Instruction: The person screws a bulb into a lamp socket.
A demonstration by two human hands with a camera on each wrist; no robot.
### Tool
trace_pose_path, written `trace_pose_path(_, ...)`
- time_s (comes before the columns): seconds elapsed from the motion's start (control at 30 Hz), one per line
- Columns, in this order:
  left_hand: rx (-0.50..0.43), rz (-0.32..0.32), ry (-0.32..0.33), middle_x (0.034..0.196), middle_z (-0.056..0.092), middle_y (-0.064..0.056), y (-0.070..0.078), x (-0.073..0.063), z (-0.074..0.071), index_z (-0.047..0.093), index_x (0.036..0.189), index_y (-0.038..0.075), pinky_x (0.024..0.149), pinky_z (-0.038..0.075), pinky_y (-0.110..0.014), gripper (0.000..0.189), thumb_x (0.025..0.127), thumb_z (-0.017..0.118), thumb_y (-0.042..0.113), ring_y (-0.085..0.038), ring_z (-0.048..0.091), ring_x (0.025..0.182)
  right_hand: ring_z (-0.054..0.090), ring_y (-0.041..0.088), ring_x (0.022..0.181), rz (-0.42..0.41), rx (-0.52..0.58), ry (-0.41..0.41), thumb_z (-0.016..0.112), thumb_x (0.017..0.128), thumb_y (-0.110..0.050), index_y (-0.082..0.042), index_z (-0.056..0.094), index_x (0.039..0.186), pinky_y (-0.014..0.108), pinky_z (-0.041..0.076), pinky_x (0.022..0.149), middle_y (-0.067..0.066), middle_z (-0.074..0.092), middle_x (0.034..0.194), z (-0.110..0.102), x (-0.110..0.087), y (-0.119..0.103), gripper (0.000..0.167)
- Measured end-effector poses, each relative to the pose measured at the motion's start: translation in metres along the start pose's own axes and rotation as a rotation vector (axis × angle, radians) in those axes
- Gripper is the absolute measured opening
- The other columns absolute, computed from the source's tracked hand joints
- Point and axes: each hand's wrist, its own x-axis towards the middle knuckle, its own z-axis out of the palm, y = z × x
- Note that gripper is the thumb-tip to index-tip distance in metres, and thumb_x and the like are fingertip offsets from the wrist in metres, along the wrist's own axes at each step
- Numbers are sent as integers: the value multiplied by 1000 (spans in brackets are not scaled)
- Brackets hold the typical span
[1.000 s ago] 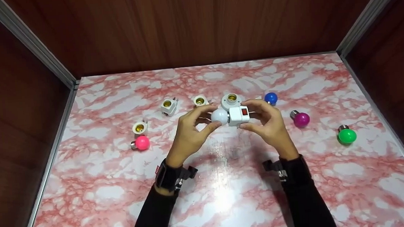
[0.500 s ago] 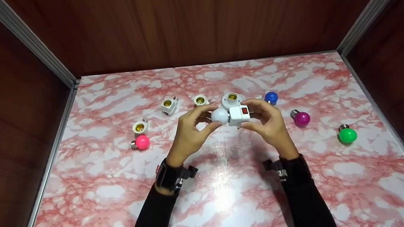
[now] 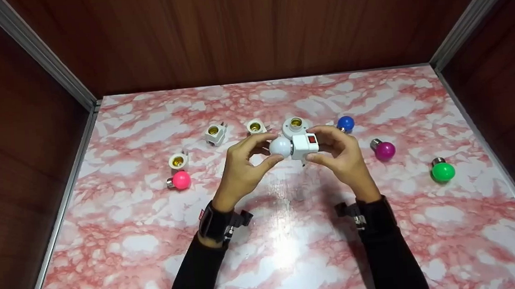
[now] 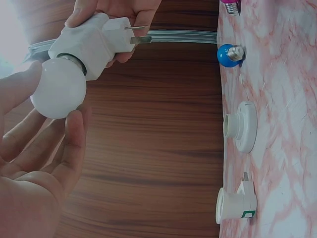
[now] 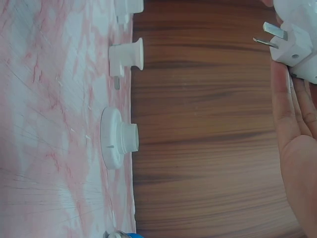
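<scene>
My left hand [image 3: 241, 166] holds a white light bulb [image 3: 280, 148] between thumb and fingers. The bulb's metal screw base sits at the mouth of a white plug-in lamp socket [image 3: 303, 147] with a red switch [image 3: 312, 139]. My right hand [image 3: 342, 156] grips that lamp socket from the other side. Both things are up above the table, in line with each other. In the left wrist view, two flat plug prongs [image 4: 141, 39] stick out from the socket's side, and a little of the bulb's metal base [image 4: 73, 62] shows between globe and socket.
Behind the hands stand a round-base lamp socket [image 3: 296, 125] and plug-in sockets [image 3: 255, 127], [image 3: 214, 134]. Another socket [image 3: 178, 161] is at left, beside a pink bulb [image 3: 181, 180]. At right lie blue [image 3: 345, 124], purple [image 3: 384, 151] and green [image 3: 443, 172] bulbs. Wood-grain walls enclose the table.
Both hands keep their hold on the bulb and the lamp socket in nearly the same place. The socket has turned slightly, and a plug prong shows more below it.
</scene>
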Motion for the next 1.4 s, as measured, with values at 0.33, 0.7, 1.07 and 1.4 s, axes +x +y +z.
trace_pose_path(0.33, 25, 20, 4, 124, 77, -16, 0, 0, -1, 72, 130, 2, 89, 67, -32, 44, 91, 85, 19, -25, 77, 102, 74, 9, 100, 37, -5, -7, 80, 84, 13, 13, 62, 131, 21, 65, 90, -5, 77, 107, 1, -1, 1, 50)
trace_pose_path(0.7, 33, 15, -17, 133, 74, -15, 0, 1, -1, 71, 132, 2, 90, 67, -31, 44, 94, 82, 20, -23, 76, 106, 73, 6, 109, 36, 19, -82, 69, 95, 8, 16, 59, 134, 20, 62, 97, -10, 78, 115, -1, -1, -1, 40)
trace_pose_path(1.07, 29, 34, -58, 136, 72, -17, -2, 0, 0, 71, 132, 1, 90, 68, -43, 41, 96, 81, 17, -24, 74, 112, 72, 7, 107, 71, 34, -162, 65, 96, 10, 15, 61, 125, 20, 61, 91, -6, 76, 116, -5, -1, 1, 29)
trace_pose_path(1.4, -1, 63, -78, 136, 72, -17, -1, 0, 3, 71, 131, 0, 101, 64, -30, 39, 95, 80, 13, -27, 69, 129, 70, 8, 117, 158, -51, -244, 79, 87, 5, 7, 68, 128, 22, 61, 103, -2, 73, 128, -7, -3, 0, 42)
